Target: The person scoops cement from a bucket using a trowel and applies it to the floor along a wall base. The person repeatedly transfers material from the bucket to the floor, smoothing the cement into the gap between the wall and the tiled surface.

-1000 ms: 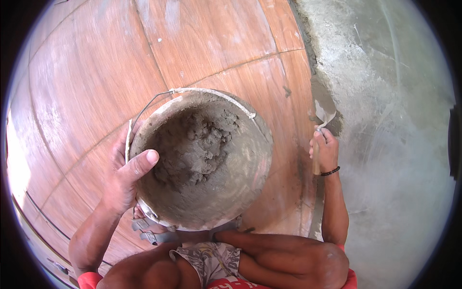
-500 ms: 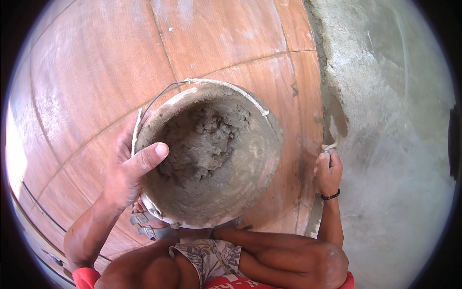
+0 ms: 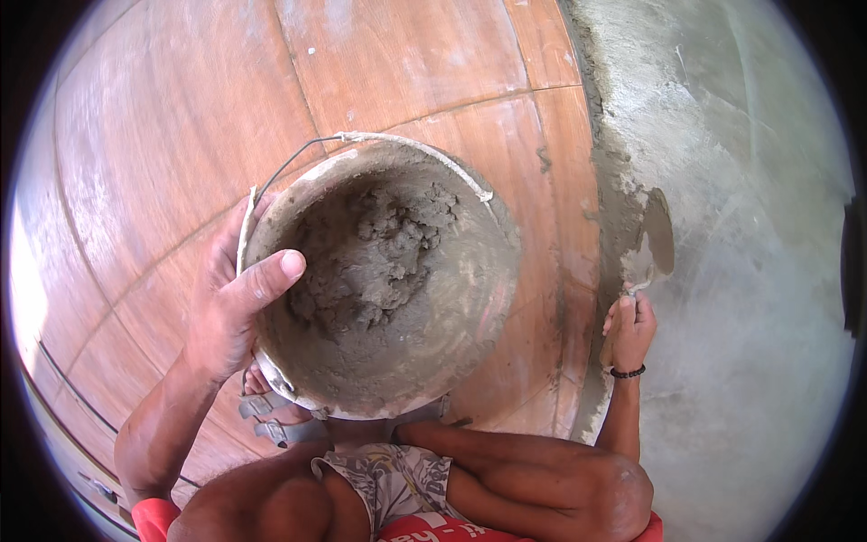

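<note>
My left hand (image 3: 237, 303) grips the left rim of a bucket (image 3: 492, 298), thumb over the inside edge and fingers round the outside. The bucket tilts toward me, and wet grey mortar (image 3: 384, 262) lies lumped inside it, smeared up the walls. A wire handle (image 3: 411, 144) rests along the far rim. At the right, my right hand (image 3: 629, 330) is closed round the handle of a trowel (image 3: 657, 237). Its mortar-coated blade points away from me, over the joint where the wall meets the tiles. A dark bead bracelet sits on that wrist.
Wood-look tiles (image 3: 199, 117) with thin joints cover the floor. Along their right edge runs a strip of rough mortar (image 3: 610, 172) against a grey cement wall (image 3: 750, 361). My bent legs (image 3: 560, 483) and a grey strapped sandal (image 3: 275, 420) are just below the bucket.
The trowel has moved right and turned, its blade now showing more broadly near the wall. My right hand has shifted slightly right and nearer. The left hand still holds the bucket.
</note>
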{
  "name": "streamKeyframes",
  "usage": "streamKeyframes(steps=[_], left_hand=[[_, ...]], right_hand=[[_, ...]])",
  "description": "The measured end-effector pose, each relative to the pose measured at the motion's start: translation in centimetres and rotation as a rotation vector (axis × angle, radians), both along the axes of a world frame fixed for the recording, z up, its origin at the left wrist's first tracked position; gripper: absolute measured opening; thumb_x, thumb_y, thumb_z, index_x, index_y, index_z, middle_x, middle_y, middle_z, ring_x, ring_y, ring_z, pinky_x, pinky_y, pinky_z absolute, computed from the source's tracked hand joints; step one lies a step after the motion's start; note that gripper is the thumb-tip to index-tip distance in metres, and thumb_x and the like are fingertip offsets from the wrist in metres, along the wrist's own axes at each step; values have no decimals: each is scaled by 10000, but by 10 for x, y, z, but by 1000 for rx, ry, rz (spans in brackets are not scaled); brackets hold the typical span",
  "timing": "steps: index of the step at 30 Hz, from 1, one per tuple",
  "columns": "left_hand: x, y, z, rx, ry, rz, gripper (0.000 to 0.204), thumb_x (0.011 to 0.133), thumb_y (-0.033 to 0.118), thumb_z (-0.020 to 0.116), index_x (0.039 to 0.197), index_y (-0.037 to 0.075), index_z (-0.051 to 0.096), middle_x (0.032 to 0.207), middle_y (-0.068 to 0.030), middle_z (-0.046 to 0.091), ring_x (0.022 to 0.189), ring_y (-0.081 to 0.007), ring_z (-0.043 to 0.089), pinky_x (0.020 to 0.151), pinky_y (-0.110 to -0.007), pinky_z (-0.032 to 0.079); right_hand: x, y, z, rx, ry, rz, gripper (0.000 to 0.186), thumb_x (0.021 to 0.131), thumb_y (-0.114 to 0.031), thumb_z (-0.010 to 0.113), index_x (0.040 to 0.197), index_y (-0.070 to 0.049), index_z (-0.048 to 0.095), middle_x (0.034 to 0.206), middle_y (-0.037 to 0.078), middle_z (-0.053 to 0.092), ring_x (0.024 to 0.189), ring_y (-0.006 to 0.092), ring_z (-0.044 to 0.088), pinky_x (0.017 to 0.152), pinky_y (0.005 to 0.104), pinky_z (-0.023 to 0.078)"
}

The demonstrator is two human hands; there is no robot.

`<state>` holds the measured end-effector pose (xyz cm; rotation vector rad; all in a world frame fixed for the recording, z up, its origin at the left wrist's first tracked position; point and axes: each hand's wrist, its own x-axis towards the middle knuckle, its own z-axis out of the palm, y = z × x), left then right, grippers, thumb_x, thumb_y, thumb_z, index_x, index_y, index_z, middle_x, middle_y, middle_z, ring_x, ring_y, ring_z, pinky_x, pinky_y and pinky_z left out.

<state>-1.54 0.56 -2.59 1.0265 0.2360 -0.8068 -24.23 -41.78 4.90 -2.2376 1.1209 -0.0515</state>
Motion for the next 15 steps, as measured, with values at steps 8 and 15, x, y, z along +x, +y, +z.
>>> streamKeyframes(steps=[8, 15], left_hand=[[-1, -3, 2, 0, 2, 25, 638, 835, 190, 723, 1356, -52, 448, 1259, -161, 582, 1167, -237, 555, 1043, -372, 409], [-2, -3, 4, 40, 12, 40, 661, 823, 208, 739, 1355, -51, 446, 1249, -164, 585, 1164, -246, 557, 1043, -378, 413]], right_hand=[[-33, -9, -68, -305, 281, 382, 260, 938, -194, 590, 1105, 2, 622, 701, 5, 569, 519, 96, 515, 493, 272, 418], [0, -16, -22, 79, 137, -84, 280, 939, -199, 589, 1119, 12, 628, 693, 14, 568, 534, 92, 540, 473, 245, 428]])
